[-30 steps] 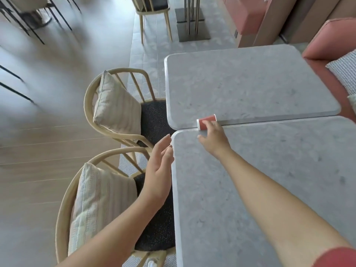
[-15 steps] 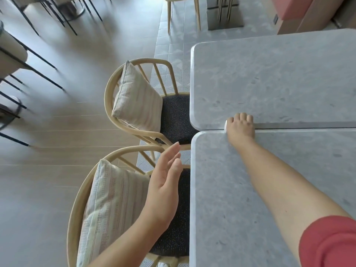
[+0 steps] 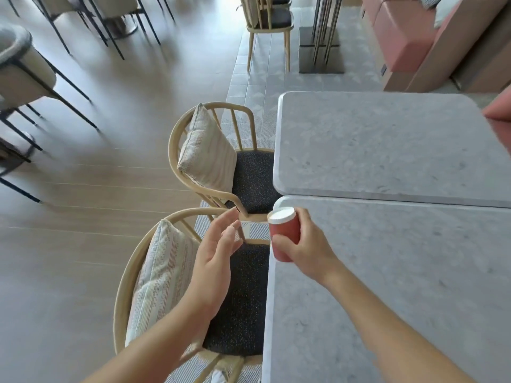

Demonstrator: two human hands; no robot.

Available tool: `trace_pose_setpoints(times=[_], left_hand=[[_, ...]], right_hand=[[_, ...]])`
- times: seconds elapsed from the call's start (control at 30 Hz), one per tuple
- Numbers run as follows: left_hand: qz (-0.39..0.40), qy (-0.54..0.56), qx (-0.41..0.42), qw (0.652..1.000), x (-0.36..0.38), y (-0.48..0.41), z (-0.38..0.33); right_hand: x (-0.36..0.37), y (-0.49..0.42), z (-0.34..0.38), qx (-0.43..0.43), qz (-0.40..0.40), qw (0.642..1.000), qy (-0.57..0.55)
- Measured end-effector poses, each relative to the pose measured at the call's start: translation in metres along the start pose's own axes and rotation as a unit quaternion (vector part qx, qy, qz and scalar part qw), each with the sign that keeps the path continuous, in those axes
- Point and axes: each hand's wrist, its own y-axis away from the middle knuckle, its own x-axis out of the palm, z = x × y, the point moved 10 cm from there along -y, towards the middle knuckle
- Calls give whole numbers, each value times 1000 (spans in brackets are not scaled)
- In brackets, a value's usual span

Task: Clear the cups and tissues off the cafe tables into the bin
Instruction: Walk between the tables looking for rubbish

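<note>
Abutting grey tables (image 3: 387, 150), wooden floor (image 3: 96, 230)

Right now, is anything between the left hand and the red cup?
Nothing visible. The left hand is open above the near chair; only air separates it from the red cup, which the right hand grips.

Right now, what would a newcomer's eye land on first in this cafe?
The red paper cup with its white lid stands out most, tilted in the grip of the right hand at the left corner of the nearer grey marble table. Just left of it the left hand hovers open above a wooden chair that holds a striped cushion.
</note>
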Motion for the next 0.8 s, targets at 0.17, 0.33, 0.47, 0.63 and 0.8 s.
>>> trace_pose_setpoints(times=[0.17, 0.33, 0.47, 0.63, 0.8], left_hand=[[-4, 30, 22, 999, -15, 39, -17], [-20, 42, 38, 998, -31, 66, -25], [-51, 45, 49, 997, -63, 87, -35], [-155, 70, 61, 983, -152, 128, -42], [-288, 83, 67, 952, -264, 199, -33]], right_hand=[[16, 83, 42, 4, 16, 982, -187], [17, 94, 60, -6, 10, 974, -225], [49, 91, 90, -24, 54, 970, -237], [129, 92, 141, -41, 144, 962, -230], [242, 116, 202, -53, 264, 933, -238]])
